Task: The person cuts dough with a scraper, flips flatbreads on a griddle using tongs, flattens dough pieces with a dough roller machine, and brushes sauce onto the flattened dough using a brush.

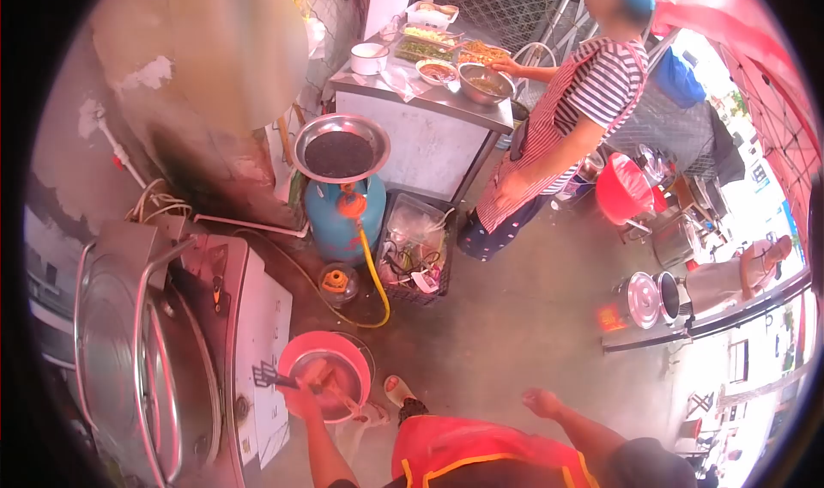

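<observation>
Left hand (299,395): raised at the pink basin (369,365), fingers clamped on a dark slotted utensil (273,375). The slotted end points away from the basin, toward the white-fronted cabinet (273,351). The basin sits low, near the wearer's sandalled foot (396,390); inside I note pale pieces (316,373), too blurred to identify.

Right hand (541,402): held out over the floor, well apart from the basin, with nothing visible in it. Finger spacing: cannot tell from here; they look slightly bent.

Just beyond the basin: a small container with an orange top (337,283), then a blue gas cylinder (345,222) with a yellow hose (372,273) curving down from its fitting. A wide metal bowl (342,148) with dark contents appears above the cylinder; contact between them cannot be confirmed. A dark crate (415,287) of mixed items stands beside the cylinder.

Farther off, a co-worker (562,119) in a striped apron stands at a metal-topped table (378,85), one hand by a steel bowl (487,84).
</observation>
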The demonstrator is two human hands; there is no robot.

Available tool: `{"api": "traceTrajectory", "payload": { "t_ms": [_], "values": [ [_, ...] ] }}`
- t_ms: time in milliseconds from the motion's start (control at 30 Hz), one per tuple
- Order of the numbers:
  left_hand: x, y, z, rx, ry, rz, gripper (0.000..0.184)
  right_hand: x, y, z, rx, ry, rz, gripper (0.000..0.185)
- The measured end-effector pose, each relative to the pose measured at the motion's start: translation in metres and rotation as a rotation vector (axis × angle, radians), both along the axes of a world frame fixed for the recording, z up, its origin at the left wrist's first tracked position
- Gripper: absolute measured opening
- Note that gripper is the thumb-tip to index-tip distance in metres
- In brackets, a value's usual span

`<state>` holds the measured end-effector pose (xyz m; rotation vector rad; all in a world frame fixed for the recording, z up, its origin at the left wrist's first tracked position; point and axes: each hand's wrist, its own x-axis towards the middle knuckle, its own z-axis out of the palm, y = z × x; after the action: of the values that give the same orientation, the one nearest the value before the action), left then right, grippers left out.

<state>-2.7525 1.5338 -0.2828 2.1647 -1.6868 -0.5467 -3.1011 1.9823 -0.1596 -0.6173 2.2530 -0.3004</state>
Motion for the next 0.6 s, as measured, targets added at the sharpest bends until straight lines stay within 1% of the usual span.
{"api": "traceTrajectory", "payload": {
  "t_ms": [33,67,133,167,200,233,267,333,367,400,433,533,600],
  "values": [
    [0.016,0.009,-0.018,0.040,-0.044,0.014,0.056,0.004,0.014,-0.005,-0.009,-0.004,0.012,0.033],
    [0.021,0.017,-0.002,0.061,-0.023,0.014,0.057,0.008,0.026,-0.012,-0.014,0.008,0.070,0.030],
    [0.013,0.024,0.048,0.096,0.031,0.005,0.060,0.010,0.050,-0.034,-0.032,0.049,0.176,0.026],
    [0.017,0.025,0.042,0.012,0.013,-0.001,0.061,0.002,0.065,-0.053,-0.040,0.118,0.273,0.024],
    [0.032,0.027,0.026,-0.060,-0.019,-0.003,0.061,0.000,0.087,-0.076,-0.039,0.176,0.374,0.023],
    [0.051,0.039,0.018,-0.124,-0.056,-0.004,0.061,0.004,0.108,-0.088,-0.033,0.229,0.477,0.023],
    [0.067,0.057,0.031,-0.087,-0.095,-0.002,0.061,0.007,0.118,-0.089,0.010,0.223,0.584,0.024],
    [0.090,0.086,0.079,-0.025,-0.160,-0.002,0.060,0.004,0.130,-0.102,0.089,0.232,0.789,0.026],
    [0.115,0.101,0.081,-0.106,-0.197,0.027,0.058,0.007,0.138,-0.111,0.071,0.226,0.802,0.026],
    [0.145,0.116,0.085,-0.185,-0.238,0.056,0.057,0.013,0.149,-0.135,0.054,0.215,0.815,0.026],
    [0.173,0.133,0.108,-0.240,-0.307,0.079,0.058,0.019,0.162,-0.149,0.039,0.202,0.828,0.026],
    [0.282,0.175,0.171,-0.449,-0.362,0.198,0.051,0.053,0.175,-0.142,0.128,0.064,0.544,0.030],
    [0.363,0.199,0.211,-0.583,-0.373,0.294,0.050,0.067,0.181,-0.139,0.121,0.049,0.541,0.027]
  ]
}}
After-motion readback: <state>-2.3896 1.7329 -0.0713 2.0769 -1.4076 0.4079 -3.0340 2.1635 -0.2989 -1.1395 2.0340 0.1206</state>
